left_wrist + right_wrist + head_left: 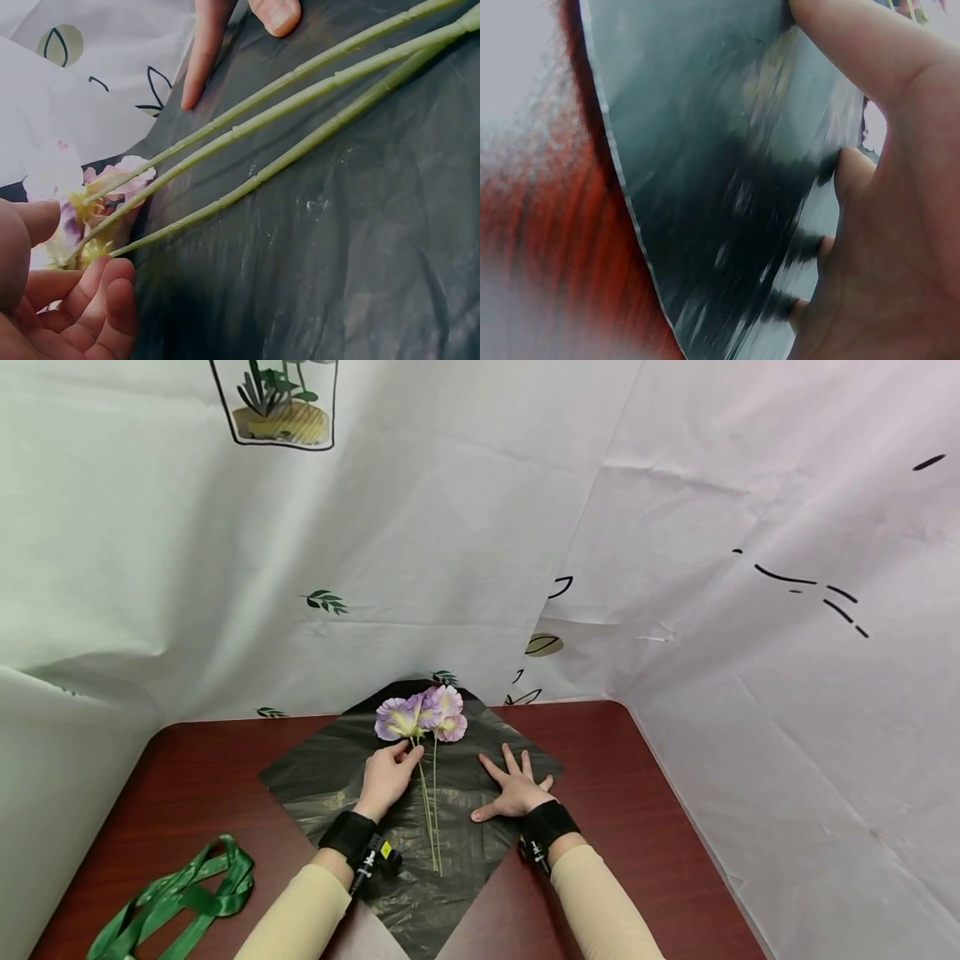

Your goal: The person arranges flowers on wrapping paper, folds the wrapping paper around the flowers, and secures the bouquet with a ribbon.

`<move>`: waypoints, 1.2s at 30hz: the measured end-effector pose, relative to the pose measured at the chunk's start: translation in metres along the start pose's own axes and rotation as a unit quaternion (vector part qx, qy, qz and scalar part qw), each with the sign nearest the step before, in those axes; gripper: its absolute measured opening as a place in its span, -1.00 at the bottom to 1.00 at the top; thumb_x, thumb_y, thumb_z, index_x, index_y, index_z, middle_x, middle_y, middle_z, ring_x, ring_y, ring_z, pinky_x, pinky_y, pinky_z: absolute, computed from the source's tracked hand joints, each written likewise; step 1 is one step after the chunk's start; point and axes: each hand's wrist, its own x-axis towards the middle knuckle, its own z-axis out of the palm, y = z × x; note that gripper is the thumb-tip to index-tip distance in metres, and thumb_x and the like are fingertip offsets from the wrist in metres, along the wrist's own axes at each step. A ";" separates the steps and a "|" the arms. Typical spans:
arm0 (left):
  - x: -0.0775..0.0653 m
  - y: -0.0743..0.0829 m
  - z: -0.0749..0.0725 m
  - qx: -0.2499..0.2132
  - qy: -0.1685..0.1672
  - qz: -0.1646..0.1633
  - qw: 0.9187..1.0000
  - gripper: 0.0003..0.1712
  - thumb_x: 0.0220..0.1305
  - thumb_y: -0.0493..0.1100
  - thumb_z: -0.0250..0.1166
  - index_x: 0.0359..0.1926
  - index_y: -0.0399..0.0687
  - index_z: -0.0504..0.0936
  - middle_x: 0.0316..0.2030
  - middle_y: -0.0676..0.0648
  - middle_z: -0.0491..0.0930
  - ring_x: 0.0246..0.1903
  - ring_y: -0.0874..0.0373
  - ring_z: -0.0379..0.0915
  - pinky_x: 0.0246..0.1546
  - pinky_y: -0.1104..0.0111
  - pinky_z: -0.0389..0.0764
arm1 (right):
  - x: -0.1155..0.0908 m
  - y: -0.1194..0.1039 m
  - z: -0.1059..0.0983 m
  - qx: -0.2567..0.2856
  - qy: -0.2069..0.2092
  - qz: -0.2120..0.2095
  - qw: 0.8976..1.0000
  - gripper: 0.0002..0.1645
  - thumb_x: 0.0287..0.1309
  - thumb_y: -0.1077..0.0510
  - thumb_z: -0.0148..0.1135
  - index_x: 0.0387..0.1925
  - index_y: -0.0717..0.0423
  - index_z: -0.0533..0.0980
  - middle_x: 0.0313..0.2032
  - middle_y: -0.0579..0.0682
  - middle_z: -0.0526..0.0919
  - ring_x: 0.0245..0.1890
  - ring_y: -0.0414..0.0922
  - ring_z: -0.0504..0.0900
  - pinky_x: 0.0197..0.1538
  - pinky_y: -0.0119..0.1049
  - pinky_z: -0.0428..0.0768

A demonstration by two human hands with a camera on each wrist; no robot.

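Purple and pink flowers with yellow centres (pixel 420 712) lie on a black wrapping sheet (pixel 337 785), their heads toward the wall. Three thin green stems (pixel 300 105) run back from the blossoms toward the person. My left hand (pixel 387 779) pinches the stems just under the blossoms, its thumb and curled fingertips around them in the left wrist view. Spread flat, my right hand (pixel 517 791) presses on the right part of the sheet, fingers apart and straight. In the right wrist view, its fingertips (pixel 853 171) touch the sheet near the edge.
A loose bundle of green ribbon (pixel 187 893) lies at the table's front left. The sheet sits diagonally on a reddish-brown table (pixel 615 793). White printed cloth (pixel 420 527) hangs behind and at both sides.
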 end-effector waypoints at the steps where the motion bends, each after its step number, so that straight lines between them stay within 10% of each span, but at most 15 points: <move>1: -0.004 0.000 -0.004 0.009 0.000 0.013 1.000 -0.34 0.68 -0.02 0.33 0.52 -0.42 0.53 -0.21 -0.15 0.69 -0.49 0.14 0.41 -0.29 0.28 0.39 | -0.001 0.000 0.001 0.002 -0.002 -0.002 1.000 0.49 0.04 -0.52 0.67 0.82 -0.47 0.00 0.81 0.01 -0.42 0.75 0.32 -0.55 0.38 0.86 -0.31; 6: -0.038 -0.004 -0.030 0.082 -0.017 0.141 0.986 -0.51 0.51 -0.17 0.51 0.34 -0.26 0.68 -0.11 -0.12 0.65 -0.27 0.07 0.54 -0.16 0.15 0.56 | -0.004 0.002 0.001 0.009 0.002 -0.007 1.000 0.49 0.04 -0.49 0.68 0.83 -0.42 0.02 0.81 0.04 -0.41 0.74 0.34 -0.54 0.38 0.85 -0.32; 11: -0.078 -0.018 -0.057 0.145 -0.105 0.270 0.946 -0.58 0.28 -0.17 0.70 0.08 -0.05 0.74 0.12 -0.06 0.67 0.14 -0.06 0.63 0.17 -0.09 0.64 | -0.008 0.005 -0.003 0.011 -0.003 0.003 1.000 0.48 0.07 -0.49 0.66 0.83 -0.44 0.00 0.81 0.03 -0.44 0.74 0.35 -0.55 0.38 0.86 -0.30; 21: -0.125 -0.040 -0.064 0.188 -0.307 0.332 0.872 0.03 0.13 0.33 0.64 0.56 0.07 0.60 0.66 -0.17 0.33 0.66 -0.29 0.15 0.50 -0.36 0.30 | -0.013 0.011 -0.007 0.026 0.003 -0.003 1.000 0.47 0.08 -0.46 0.67 0.83 -0.37 0.02 0.81 0.11 -0.41 0.73 0.40 -0.53 0.35 0.87 -0.35; 36: -0.138 -0.053 -0.067 0.207 -0.287 0.291 0.889 -0.16 0.25 0.33 0.52 0.47 0.08 0.71 0.58 -0.05 0.49 0.60 -0.11 0.34 0.54 -0.22 0.31 | -0.015 0.000 -0.001 0.015 0.020 -0.051 0.998 0.48 0.07 -0.58 0.60 0.82 -0.25 0.08 0.80 0.23 -0.39 0.70 0.50 -0.52 0.29 0.92 -0.33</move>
